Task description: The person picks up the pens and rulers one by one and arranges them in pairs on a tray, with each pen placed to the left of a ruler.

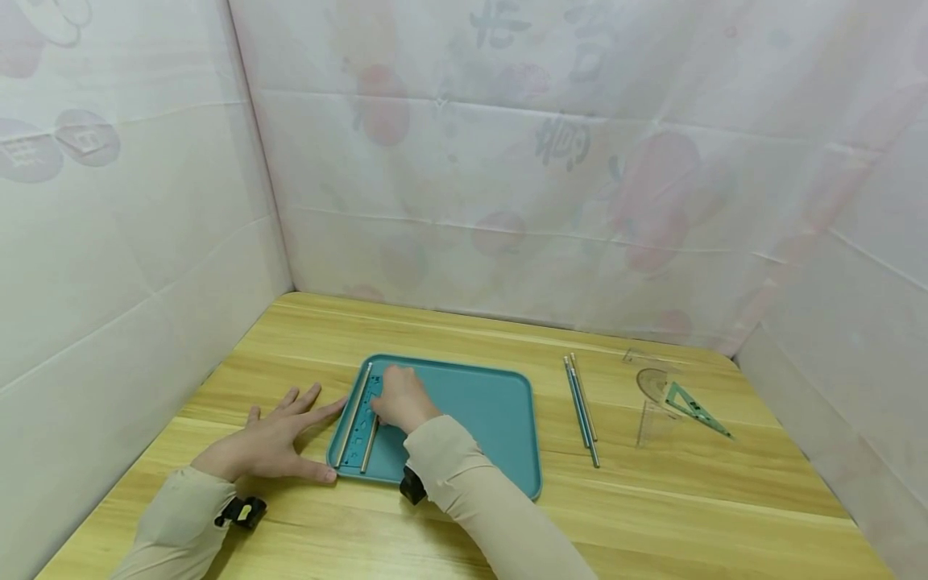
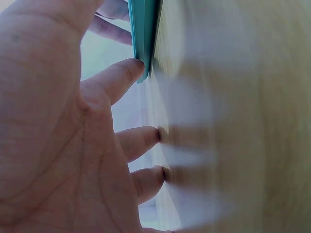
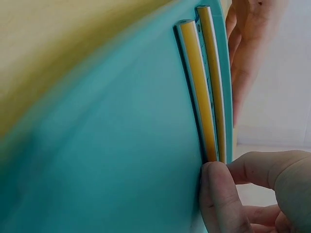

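Note:
A teal tray (image 1: 471,419) lies on the table. Along its left side are a gold pencil (image 1: 353,416) and a blue stencil ruler (image 1: 358,435) with cut-out shapes. Just right of the ruler lies a second gold pencil (image 1: 369,448). My right hand (image 1: 406,400) reaches over the tray and pinches this second pencil by its far part, which the fingers hide; the right wrist view shows the fingertips (image 3: 217,174) on it. With fingers spread, my left hand (image 1: 271,443) rests beside the tray, its thumb and index finger touching the tray's left rim (image 2: 141,39).
Several pencils (image 1: 580,411) lie together on the table right of the tray. Farther right are a clear protractor (image 1: 652,385), a green set square (image 1: 692,409) and other clear drawing tools. Printed cloth walls (image 1: 507,201) stand behind and at both sides.

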A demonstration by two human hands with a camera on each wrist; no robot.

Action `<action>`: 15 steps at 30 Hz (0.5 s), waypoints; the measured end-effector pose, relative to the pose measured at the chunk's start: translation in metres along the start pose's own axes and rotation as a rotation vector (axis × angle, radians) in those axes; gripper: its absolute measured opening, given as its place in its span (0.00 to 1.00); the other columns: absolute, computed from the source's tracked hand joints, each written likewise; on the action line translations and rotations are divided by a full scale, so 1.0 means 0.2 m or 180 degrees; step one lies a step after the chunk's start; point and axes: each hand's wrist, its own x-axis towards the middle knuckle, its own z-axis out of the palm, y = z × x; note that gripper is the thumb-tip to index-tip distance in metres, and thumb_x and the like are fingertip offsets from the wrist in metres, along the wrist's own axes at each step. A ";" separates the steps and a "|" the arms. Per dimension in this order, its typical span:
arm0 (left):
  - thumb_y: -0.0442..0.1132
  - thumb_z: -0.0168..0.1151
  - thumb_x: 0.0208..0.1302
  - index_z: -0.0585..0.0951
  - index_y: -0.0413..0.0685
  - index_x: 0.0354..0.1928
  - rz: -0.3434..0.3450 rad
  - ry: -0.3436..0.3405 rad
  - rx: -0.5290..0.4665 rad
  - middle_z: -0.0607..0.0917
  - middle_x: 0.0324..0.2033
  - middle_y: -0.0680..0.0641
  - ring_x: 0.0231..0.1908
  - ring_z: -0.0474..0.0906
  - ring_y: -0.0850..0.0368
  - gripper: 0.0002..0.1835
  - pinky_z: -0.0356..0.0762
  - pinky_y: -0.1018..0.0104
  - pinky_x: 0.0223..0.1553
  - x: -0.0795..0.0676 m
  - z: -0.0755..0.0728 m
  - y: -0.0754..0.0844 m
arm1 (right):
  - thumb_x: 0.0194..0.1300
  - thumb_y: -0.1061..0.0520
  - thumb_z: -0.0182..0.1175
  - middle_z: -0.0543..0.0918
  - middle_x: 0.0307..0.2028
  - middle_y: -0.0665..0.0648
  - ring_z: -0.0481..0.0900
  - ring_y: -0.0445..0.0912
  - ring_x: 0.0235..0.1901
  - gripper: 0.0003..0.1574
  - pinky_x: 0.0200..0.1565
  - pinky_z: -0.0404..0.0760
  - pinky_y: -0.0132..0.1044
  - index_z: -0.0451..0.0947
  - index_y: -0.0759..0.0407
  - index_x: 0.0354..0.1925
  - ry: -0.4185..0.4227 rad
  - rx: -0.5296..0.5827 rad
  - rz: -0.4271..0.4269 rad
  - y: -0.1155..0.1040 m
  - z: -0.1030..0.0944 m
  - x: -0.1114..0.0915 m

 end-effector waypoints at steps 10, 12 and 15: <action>0.73 0.77 0.54 0.61 0.64 0.85 -0.0028 -0.0026 -0.0064 0.53 0.83 0.26 0.79 0.45 0.13 0.60 0.39 0.00 0.58 0.00 0.00 0.00 | 0.77 0.59 0.66 0.81 0.13 0.53 0.78 0.46 0.14 0.15 0.19 0.71 0.35 0.82 0.61 0.30 0.0039 -0.0030 -0.0120 0.00 0.00 -0.01; 0.73 0.77 0.54 0.61 0.65 0.85 -0.0029 -0.0028 -0.0063 0.53 0.83 0.26 0.79 0.45 0.13 0.60 0.39 0.00 0.58 0.00 0.00 0.00 | 0.77 0.58 0.66 0.81 0.13 0.53 0.79 0.46 0.14 0.14 0.20 0.72 0.35 0.82 0.61 0.31 0.0041 -0.0053 -0.0116 0.00 0.00 -0.01; 0.73 0.76 0.54 0.61 0.65 0.85 -0.0030 -0.0029 -0.0054 0.53 0.83 0.26 0.79 0.45 0.13 0.60 0.39 0.00 0.58 0.00 0.00 0.00 | 0.77 0.57 0.66 0.82 0.14 0.53 0.79 0.46 0.15 0.14 0.20 0.72 0.35 0.81 0.60 0.31 0.0024 -0.0092 -0.0110 0.00 0.00 -0.01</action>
